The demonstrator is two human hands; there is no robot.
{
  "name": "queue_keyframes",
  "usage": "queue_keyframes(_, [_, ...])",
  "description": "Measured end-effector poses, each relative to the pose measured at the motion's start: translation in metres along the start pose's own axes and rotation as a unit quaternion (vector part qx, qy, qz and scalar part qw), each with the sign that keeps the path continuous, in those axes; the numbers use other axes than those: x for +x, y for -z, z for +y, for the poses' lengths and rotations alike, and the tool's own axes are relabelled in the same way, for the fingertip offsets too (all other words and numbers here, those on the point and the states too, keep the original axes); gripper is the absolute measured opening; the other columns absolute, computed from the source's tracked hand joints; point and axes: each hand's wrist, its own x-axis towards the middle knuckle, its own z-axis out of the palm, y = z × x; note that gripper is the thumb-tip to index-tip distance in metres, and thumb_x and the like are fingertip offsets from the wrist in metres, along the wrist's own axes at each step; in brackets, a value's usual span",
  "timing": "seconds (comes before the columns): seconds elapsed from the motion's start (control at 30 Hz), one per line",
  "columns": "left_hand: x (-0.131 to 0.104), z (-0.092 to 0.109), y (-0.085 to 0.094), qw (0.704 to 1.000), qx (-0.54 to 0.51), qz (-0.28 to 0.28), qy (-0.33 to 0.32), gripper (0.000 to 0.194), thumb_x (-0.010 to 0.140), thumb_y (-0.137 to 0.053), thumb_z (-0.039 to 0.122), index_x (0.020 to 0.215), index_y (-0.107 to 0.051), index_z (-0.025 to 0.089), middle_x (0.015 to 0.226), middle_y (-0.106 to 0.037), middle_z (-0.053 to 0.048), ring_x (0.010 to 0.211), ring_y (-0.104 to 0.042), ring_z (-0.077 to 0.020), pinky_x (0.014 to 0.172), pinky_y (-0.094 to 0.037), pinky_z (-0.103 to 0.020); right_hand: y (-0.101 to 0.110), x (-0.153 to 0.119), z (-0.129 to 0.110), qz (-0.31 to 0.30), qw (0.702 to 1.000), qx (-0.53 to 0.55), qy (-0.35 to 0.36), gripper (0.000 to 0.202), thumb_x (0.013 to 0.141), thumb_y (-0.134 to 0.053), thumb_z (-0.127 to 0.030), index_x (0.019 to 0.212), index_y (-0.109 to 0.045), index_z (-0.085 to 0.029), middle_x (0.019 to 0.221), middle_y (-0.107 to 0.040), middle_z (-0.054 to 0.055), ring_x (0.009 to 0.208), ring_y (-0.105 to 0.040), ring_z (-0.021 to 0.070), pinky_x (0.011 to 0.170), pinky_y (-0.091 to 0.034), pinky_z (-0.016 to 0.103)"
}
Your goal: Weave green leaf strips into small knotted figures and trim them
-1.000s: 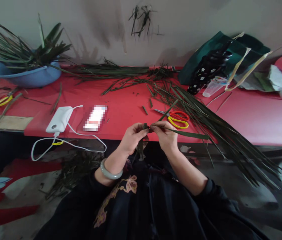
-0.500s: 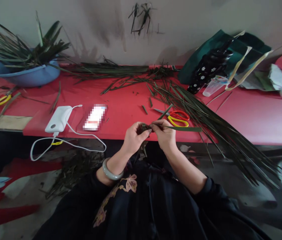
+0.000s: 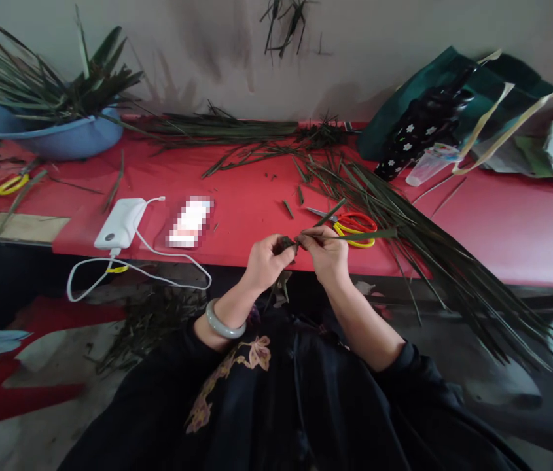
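In the head view, the long red table (image 3: pixel 256 216) runs across the frame, and its near edge passes just behind the two hands. Between that edge and the person's dark lap there is open room, crossed only by the forearms.

The left hand (image 3: pixel 265 261) is closed, thumb and fingers pinched on a small dark green woven leaf knot (image 3: pixel 286 244) held just in front of the table's near edge. The right hand (image 3: pixel 326 254) is also closed, pinching a narrow flat green leaf strip (image 3: pixel 364 234) where it meets the knot; the strip runs out to the right over the table edge, passing above the red and yellow scissors (image 3: pixel 352 227). A smooth pale green bangle (image 3: pixel 222 325) circles the left wrist.

On the table to the right of the scissors, a loose sheaf of long thin dark leaves (image 3: pixel 433 255) fans out and overhangs the near edge. Left of the hands lie a glossy white power bank (image 3: pixel 122 224) with its white cable (image 3: pixel 143 275) looping off the table edge. At the table's far left sits a round blue plastic basin (image 3: pixel 60 137) filled with spiky leaves, and a dark green cloth bag (image 3: pixel 453 91) leans against the wall at the far right.
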Motion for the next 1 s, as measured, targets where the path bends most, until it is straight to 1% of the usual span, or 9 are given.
queue_keyframes(0.1, [0.001,-0.004,0.002,1.000,-0.025,0.013,0.002,0.016,0.071,-0.066,0.029,0.069,-0.060,0.015,0.057,-0.059,0.002,0.052,-0.058,-0.0089,0.051,-0.044,-0.019,0.000,0.003,0.002,-0.011,1.000,0.011,-0.011,0.018,0.065,-0.072,-0.031,0.074,-0.063,-0.018,0.062,-0.065,-0.003,0.058,-0.061,0.0113,0.061,-0.052,0.027])
queue_keyframes(0.17, [0.001,-0.006,0.004,0.999,-0.028,0.021,-0.012,0.016,0.071,-0.067,0.029,0.069,-0.060,0.014,0.058,-0.059,0.002,0.052,-0.058,-0.0085,0.052,-0.045,-0.019,0.001,0.003,0.001,-0.036,0.999,0.019,-0.016,0.021,0.067,-0.071,-0.034,0.079,-0.061,-0.020,0.062,-0.064,-0.004,0.056,-0.060,0.0097,0.058,-0.051,0.025])
queue_keyframes(0.3, [0.005,-0.005,0.010,0.997,-0.031,0.043,-0.049,0.017,0.072,-0.069,0.030,0.072,-0.061,0.015,0.062,-0.059,0.003,0.053,-0.058,-0.0072,0.053,-0.047,-0.019,0.007,-0.002,-0.005,-0.037,0.997,0.062,-0.021,0.030,0.070,-0.070,-0.044,0.082,-0.053,-0.022,0.068,-0.064,-0.005,0.057,-0.059,0.0072,0.058,-0.050,0.022])
queue_keyframes(0.37, [0.005,-0.004,0.011,0.996,-0.028,0.054,-0.058,0.018,0.072,-0.070,0.031,0.072,-0.060,0.016,0.061,-0.058,0.003,0.052,-0.056,-0.0065,0.053,-0.047,-0.018,0.009,-0.005,-0.007,-0.069,0.995,0.063,-0.034,0.033,0.072,-0.066,-0.050,0.082,-0.053,-0.021,0.071,-0.064,-0.003,0.061,-0.059,0.0069,0.059,-0.049,0.022])
queue_keyframes(0.43, [0.005,-0.002,0.010,0.997,-0.026,0.047,-0.060,0.017,0.072,-0.070,0.029,0.073,-0.060,0.016,0.062,-0.059,0.003,0.053,-0.056,-0.0064,0.053,-0.047,-0.019,0.010,-0.007,-0.008,-0.112,0.991,0.059,-0.043,0.035,0.071,-0.065,-0.053,0.083,-0.056,-0.021,0.074,-0.063,-0.003,0.064,-0.059,0.0070,0.059,-0.049,0.021])
queue_keyframes(0.5, [0.002,0.000,0.008,0.998,-0.024,0.024,-0.054,0.015,0.073,-0.070,0.026,0.073,-0.060,0.015,0.063,-0.059,0.003,0.054,-0.057,-0.0068,0.054,-0.047,-0.019,0.009,-0.007,-0.008,-0.132,0.989,0.056,-0.041,0.035,0.071,-0.066,-0.051,0.086,-0.059,-0.020,0.073,-0.061,-0.004,0.065,-0.059,0.0070,0.059,-0.047,0.020])
queue_keyframes(0.67, [-0.003,0.003,0.005,0.999,-0.016,-0.001,-0.042,0.012,0.073,-0.069,0.021,0.071,-0.060,0.014,0.062,-0.059,0.002,0.055,-0.058,-0.0075,0.056,-0.048,-0.020,0.008,-0.008,-0.009,-0.114,0.992,0.044,-0.020,0.027,0.072,-0.068,-0.044,0.074,-0.063,-0.017,0.061,-0.054,-0.005,0.060,-0.055,0.0061,0.055,-0.045,0.019])
queue_keyframes(0.87, [-0.003,0.004,0.005,0.998,-0.005,-0.012,-0.056,0.012,0.074,-0.068,0.023,0.072,-0.060,0.014,0.064,-0.061,0.002,0.057,-0.060,-0.0084,0.057,-0.050,-0.021,0.010,-0.009,-0.010,-0.130,0.991,0.041,-0.009,0.032,0.068,-0.068,-0.049,0.072,-0.064,-0.017,0.062,-0.059,-0.005,0.055,-0.054,0.0054,0.055,-0.048,0.020])
queue_keyframes(1.0, [-0.002,0.001,0.004,0.998,-0.008,-0.022,-0.062,0.014,0.073,-0.069,0.025,0.076,-0.060,0.014,0.067,-0.063,0.001,0.059,-0.061,-0.0092,0.057,-0.050,-0.022,0.012,-0.008,-0.009,-0.130,0.991,0.013,0.008,0.030,0.070,-0.068,-0.047,0.071,-0.065,-0.017,0.061,-0.059,-0.004,0.056,-0.055,0.0069,0.056,-0.050,0.022])
